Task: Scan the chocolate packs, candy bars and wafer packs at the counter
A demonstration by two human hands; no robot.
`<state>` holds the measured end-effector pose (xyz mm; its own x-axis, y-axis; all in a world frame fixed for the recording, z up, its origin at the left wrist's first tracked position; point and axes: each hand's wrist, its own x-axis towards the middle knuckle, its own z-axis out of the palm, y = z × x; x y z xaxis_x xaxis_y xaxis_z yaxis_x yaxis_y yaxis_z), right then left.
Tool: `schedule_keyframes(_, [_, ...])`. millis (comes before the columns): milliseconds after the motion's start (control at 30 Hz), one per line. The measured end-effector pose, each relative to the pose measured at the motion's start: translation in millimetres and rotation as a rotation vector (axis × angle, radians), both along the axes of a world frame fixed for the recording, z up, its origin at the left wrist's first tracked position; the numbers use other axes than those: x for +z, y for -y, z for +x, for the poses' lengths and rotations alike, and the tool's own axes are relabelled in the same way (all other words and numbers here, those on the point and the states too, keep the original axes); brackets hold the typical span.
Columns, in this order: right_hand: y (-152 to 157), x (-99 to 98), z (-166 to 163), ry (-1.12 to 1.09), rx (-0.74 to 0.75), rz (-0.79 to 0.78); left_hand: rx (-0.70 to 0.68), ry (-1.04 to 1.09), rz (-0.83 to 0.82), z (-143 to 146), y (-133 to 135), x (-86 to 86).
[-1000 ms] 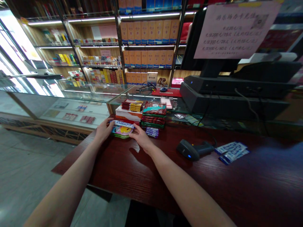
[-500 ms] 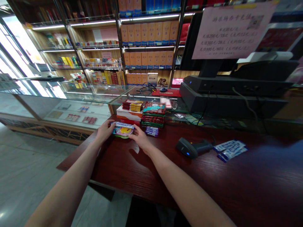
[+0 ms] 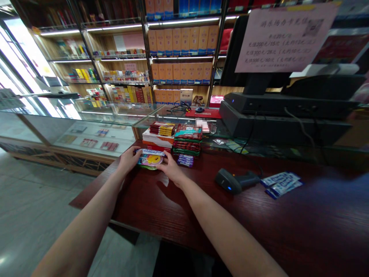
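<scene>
A small stack of round colourful snack packets (image 3: pixel 150 159) lies near the far left corner of the dark red wooden counter (image 3: pixel 230 223). My left hand (image 3: pixel 128 158) grips its left edge with curled fingers. My right hand (image 3: pixel 172 168) holds its right edge, fingers closed against the packets. Right behind them stand piles of red and green packets (image 3: pixel 187 140) and red and white boxes (image 3: pixel 158 135). A few small purple packets (image 3: pixel 185 160) lie beside the piles.
A black barcode scanner (image 3: pixel 235 181) lies on the counter at the centre right, with blue and white packets (image 3: pixel 281 184) beyond it. A black cash register (image 3: pixel 288 115) with a pink notice (image 3: pixel 284 36) stands at the back right. Glass display cases (image 3: pixel 86 130) and stocked shelves (image 3: pixel 178 46) fill the background.
Both hands have stayed on the round packets, which have shifted only slightly on the counter. The view has drifted a little.
</scene>
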<state>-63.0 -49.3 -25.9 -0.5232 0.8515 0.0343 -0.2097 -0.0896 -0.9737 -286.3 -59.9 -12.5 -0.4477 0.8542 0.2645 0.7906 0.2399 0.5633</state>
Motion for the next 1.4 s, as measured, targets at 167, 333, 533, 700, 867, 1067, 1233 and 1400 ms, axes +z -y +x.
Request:
schedule_keyframes(167, [10.9,-3.0,2.7,-0.013,0.023,-0.008,-0.011,-0.037,-0.026,2.2,9.2,3.4])
schedule_keyframes(333, [19.3,-6.4,6.0,-0.016,-0.007,-0.005,-0.033,-0.055,-0.061,0.9,13.7,8.8])
schedule_keyframes(533, [19.1,-6.4,11.3,0.109,-0.072,0.043,-0.048,-0.075,-0.078,-1.2,11.3,16.4])
schedule_keyframes(700, [8.4,-3.8,14.0,0.237,-0.172,0.107,-0.042,-0.124,-0.071,1.3,7.4,25.8])
schedule_keyframes(867, [-10.2,-1.1,13.9,0.257,-0.212,0.125,-0.098,-0.093,-0.049,-1.0,-10.9,25.8])
schedule_keyframes(1067, [-29.7,-1.5,10.4,0.246,-0.177,0.086,-0.178,-0.019,-0.131,-10.6,-34.3,11.2])
schedule_keyframes(1233, [-36.1,-2.9,2.7,0.239,-0.164,0.045,-0.212,0.014,-0.153,-17.5,-47.6,6.6])
schedule_keyframes(1400, [-34.3,-3.6,0.3,0.279,-0.184,0.008,-0.217,0.012,-0.166,-21.3,-54.9,4.4])
